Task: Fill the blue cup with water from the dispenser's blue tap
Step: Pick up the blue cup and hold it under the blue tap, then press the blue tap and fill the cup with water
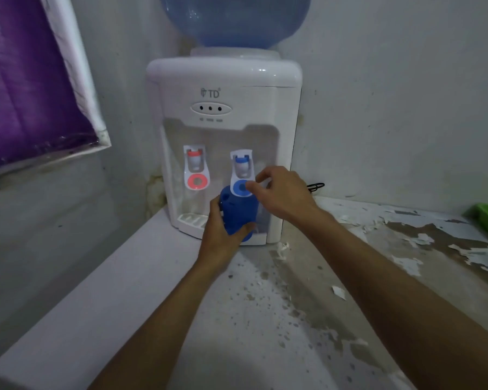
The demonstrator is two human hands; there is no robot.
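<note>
blue cup (238, 212) tilted, mouth toward blue tap (242, 175)

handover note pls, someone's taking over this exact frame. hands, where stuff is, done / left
Left hand: holding the blue cup under the blue tap of the dispenser.
Right hand: fingertips at the blue tap's lever, holding nothing.
Done: cup brought up under the right tap, not the red tap.
Cannot tell if water is flowing or how full the cup is.
Left: press the lever, fill, release, take the cup away.
</note>
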